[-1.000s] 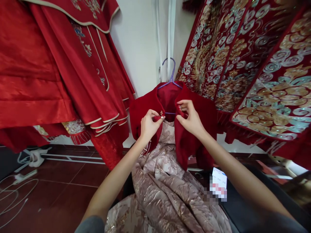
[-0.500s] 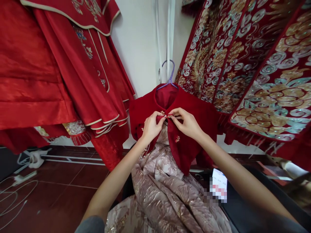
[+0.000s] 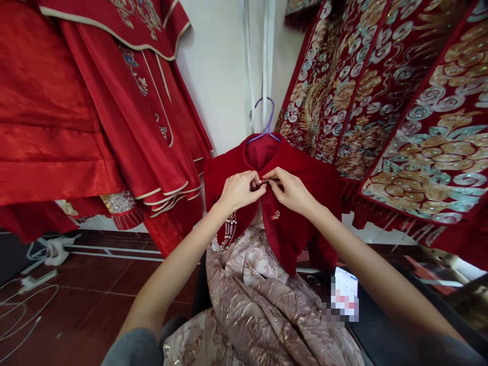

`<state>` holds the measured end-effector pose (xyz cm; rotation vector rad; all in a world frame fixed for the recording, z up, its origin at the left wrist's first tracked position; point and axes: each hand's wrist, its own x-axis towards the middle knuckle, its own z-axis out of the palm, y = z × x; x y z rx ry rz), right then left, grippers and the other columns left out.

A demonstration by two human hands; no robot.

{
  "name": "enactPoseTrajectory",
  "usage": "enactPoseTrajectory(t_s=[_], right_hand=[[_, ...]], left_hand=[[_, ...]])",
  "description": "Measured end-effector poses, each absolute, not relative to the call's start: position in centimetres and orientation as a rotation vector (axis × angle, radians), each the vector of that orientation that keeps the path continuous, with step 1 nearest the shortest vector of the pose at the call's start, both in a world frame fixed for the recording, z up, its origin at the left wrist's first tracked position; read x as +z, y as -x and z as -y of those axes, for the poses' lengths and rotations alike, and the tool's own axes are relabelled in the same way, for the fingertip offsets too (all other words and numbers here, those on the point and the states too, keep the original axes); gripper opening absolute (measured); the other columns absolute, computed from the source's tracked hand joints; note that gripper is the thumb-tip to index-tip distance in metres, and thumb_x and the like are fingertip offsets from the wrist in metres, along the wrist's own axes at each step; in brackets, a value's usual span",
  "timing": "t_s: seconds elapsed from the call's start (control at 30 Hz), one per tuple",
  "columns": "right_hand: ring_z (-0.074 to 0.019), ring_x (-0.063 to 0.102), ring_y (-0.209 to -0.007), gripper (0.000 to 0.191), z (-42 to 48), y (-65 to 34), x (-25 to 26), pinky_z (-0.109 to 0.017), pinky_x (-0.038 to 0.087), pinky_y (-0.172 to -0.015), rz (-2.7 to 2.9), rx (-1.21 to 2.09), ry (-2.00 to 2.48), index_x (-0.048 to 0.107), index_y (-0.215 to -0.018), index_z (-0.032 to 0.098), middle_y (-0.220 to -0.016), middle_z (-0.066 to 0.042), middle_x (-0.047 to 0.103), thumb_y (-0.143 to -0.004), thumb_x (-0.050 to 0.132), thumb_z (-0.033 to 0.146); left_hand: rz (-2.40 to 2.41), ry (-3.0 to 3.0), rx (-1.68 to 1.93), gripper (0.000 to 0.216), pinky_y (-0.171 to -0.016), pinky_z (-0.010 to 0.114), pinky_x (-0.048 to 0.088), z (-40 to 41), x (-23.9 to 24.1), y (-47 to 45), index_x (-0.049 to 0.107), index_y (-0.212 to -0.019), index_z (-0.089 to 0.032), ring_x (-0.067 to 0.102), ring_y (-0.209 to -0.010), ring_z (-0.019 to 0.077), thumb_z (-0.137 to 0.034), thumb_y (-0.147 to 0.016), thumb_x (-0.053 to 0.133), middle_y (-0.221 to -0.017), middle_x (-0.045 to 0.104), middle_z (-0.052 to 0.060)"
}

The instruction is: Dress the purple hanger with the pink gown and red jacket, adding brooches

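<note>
A short red jacket (image 3: pixel 305 157) hangs on a purple hanger (image 3: pixel 270 119) in front of me. At its front opening, just below the neckline, my left hand (image 3: pixel 242 188) and my right hand (image 3: pixel 288 189) meet with fingertips almost touching. Both pinch a small beaded clasp (image 3: pixel 264 181), mostly hidden by the fingers. Lower on the jacket's right panel sits a gold-and-red ornament (image 3: pixel 275 215). A beaded tassel (image 3: pixel 230 226) dangles below my left wrist. Shiny pinkish brocade cloth (image 3: pixel 263 290) with gold patterns spreads beneath the jacket.
Red gowns (image 3: pixel 125 127) hang at the left, and a heavily embroidered dark red garment (image 3: pixel 381 101) at the right. A phone (image 3: pixel 345 290) with a lit screen lies on a dark surface (image 3: pixel 385 315). White cables (image 3: pixel 30 305) trail over the tiled floor (image 3: pixel 102 274).
My left hand has turned and its fingers have curled more around the clasp. The tassel below it now shows more. My right hand has stayed nearly in place, still pinching.
</note>
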<state>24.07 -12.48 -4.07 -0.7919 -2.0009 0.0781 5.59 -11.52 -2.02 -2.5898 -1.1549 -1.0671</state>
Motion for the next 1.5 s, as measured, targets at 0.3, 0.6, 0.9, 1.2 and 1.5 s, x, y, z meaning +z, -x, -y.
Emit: enactPoseTrajectory(t_s=[0.3,0.6,0.9,1.2,1.5], right_hand=[[-0.0177,0.067,-0.088,0.013,12.0,-24.3,-3.9,-0.038,0.060,-0.082,1.919,0.335,0.731,0.057,-0.094,0.021,-0.094,-0.004,0.064,-0.084,0.061,0.028],[-0.0166,0.066,-0.086,0.017,11.5,-24.4,-3.7,-0.036,0.061,-0.081,1.942,0.350,0.736,0.055,-0.096,0.022,-0.093,-0.003,0.064,-0.082,0.063,0.026],[-0.0168,0.063,-0.087,0.025,11.2,-24.3,-3.6,-0.035,0.058,-0.079,1.995,0.279,0.725,0.047,-0.100,0.023,-0.094,-0.003,0.059,-0.078,0.059,0.019],[-0.0195,0.053,-0.113,0.059,12.2,-22.5,-9.0,-0.039,0.049,-0.096,1.663,0.465,0.710,0.029,-0.128,0.028,-0.134,-0.011,0.036,-0.079,0.061,0.027],[-0.0167,0.058,-0.094,0.030,18.5,-21.9,-11.2,-0.035,0.052,-0.088,1.431,0.537,0.795,0.047,-0.103,0.027,-0.102,-0.003,0.054,-0.079,0.065,0.025]], left_hand=[[1.052,2.720,-1.029,0.015,-0.058,0.022,0.037,10.6,-1.5,-5.3,0.064,-0.080,-0.020,0.060,-0.067,0.0138,-0.034,-0.083,0.061,-0.075,0.066,0.001],[0.997,2.745,-0.990,0.014,-0.057,0.023,0.034,10.0,-1.4,-5.3,0.065,-0.076,-0.020,0.059,-0.065,0.0137,-0.031,-0.083,0.061,-0.071,0.065,0.000],[0.921,2.649,-0.776,0.014,-0.065,0.026,0.040,10.0,-1.5,-6.1,0.064,-0.076,-0.021,0.060,-0.081,0.0177,-0.021,-0.085,0.053,-0.080,0.064,0.003],[1.172,2.667,-1.970,0.019,-0.079,0.028,0.052,11.7,-7.0,-8.0,0.061,-0.099,-0.018,0.063,-0.088,0.0153,-0.023,-0.081,0.059,-0.102,0.066,0.008],[1.260,2.777,-3.123,0.039,-0.103,0.034,0.044,13.1,-10.9,-9.5,0.066,-0.110,-0.019,0.059,-0.118,0.0195,-0.040,-0.091,0.041,-0.125,0.064,0.007]])
